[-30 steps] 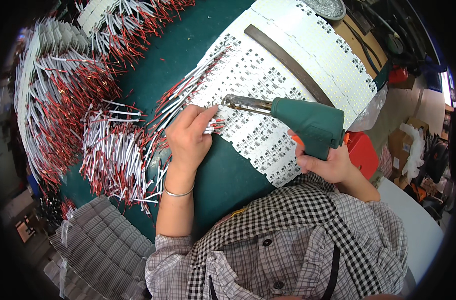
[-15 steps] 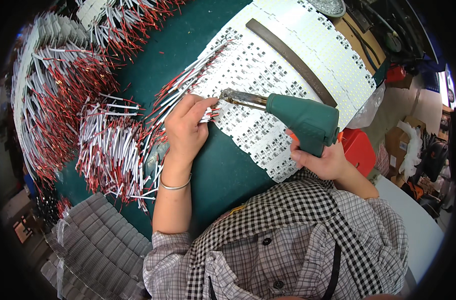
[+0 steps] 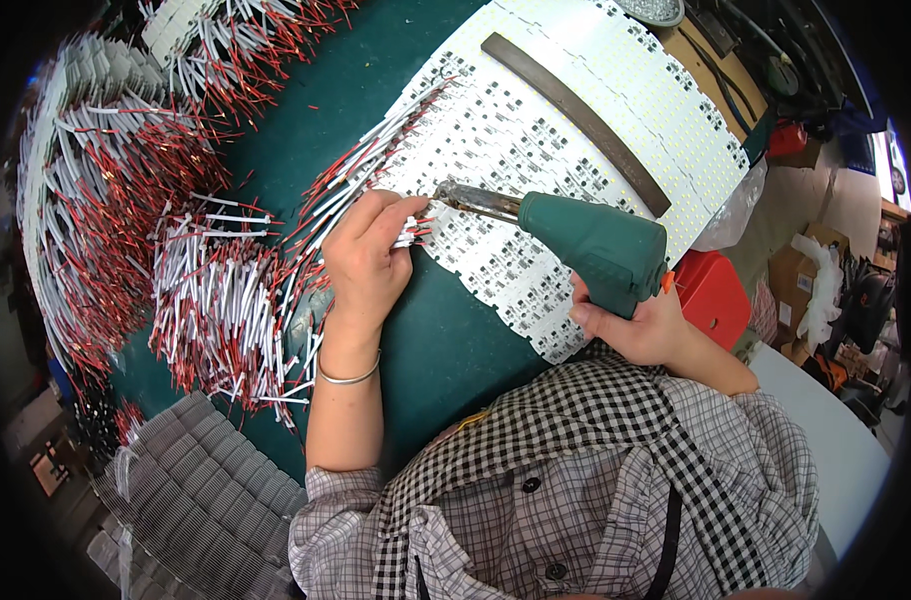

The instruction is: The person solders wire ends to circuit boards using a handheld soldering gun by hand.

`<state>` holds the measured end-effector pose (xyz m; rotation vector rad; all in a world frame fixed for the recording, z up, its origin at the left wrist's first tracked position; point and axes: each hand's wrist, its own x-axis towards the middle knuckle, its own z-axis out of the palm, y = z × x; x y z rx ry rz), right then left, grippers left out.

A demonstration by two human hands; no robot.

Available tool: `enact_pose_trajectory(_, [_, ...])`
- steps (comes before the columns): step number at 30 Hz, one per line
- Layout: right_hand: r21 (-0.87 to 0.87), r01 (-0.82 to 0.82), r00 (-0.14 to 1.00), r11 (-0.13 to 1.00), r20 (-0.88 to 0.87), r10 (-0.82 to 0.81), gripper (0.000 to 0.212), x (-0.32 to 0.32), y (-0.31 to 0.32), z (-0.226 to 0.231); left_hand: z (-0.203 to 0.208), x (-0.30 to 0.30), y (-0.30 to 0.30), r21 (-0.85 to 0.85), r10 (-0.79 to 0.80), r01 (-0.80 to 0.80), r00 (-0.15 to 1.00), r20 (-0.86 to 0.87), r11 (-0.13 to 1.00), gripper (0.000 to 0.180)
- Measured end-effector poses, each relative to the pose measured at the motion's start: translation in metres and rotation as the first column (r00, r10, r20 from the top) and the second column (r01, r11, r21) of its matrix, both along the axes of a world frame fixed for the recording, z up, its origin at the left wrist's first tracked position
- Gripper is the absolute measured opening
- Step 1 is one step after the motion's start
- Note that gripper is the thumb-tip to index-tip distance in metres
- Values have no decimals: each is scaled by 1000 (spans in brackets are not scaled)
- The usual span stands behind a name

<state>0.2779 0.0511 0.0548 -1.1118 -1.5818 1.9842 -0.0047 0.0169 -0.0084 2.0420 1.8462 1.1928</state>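
Wires [image 3: 407,232], short white ones with red ends, were pinched between the thumb and fingertips of the left hand [image 3: 367,265] at the near edge of the white strips [image 3: 535,150]; the hand lay palm down on the green mat [image 3: 445,350], its fingers closed together on the little bunch, a thin bangle [image 3: 347,378] round the wrist; the soldering gun [image 3: 585,235], green-bodied with a dark metal tip, was gripped by the right hand [image 3: 640,325], whose fingers were wrapped tight about the handle from below; the tip [image 3: 445,190] rested on the strips just beside the left fingertips, though whether it touched the wires could not be told; the strips lay side by side in a broad white sheet slanting across the mat, dotted with small dark marks, and a long dark bar [image 3: 575,120] lay across them further off; more wires ran in a row along the left edge of the sheet, and a loose heap of wires [image 3: 225,300] lay on the mat just left of the left forearm; grey stacks [image 3: 195,500] sat at the lower left; a red box [image 3: 710,295] stood just beyond the right hand; the checked shirt [image 3: 575,500] filled the lower edge.
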Motion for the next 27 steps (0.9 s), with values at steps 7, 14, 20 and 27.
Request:
enact_pose_trajectory(7, [-19,18,999,1000,-34,-19,26,1,1,0,0,0,-1,-4,11,-11,1000,-15,1000,43])
enact_pose_trajectory(14, [45,47,988,998,-146,-40,49,7,4,-1,2,1,-1,-19,-12,12,1000,5,1000,43])
enact_pose_trajectory(20, [-48,112,987,993,-113,-117,35,1,7,5,-1,0,-2,3,7,-7,1000,-22,1000,43])
enact_pose_trajectory(27, [16,67,989,998,-131,-65,34,4,11,8,5,1,2,-13,-8,9,998,60,1000,39])
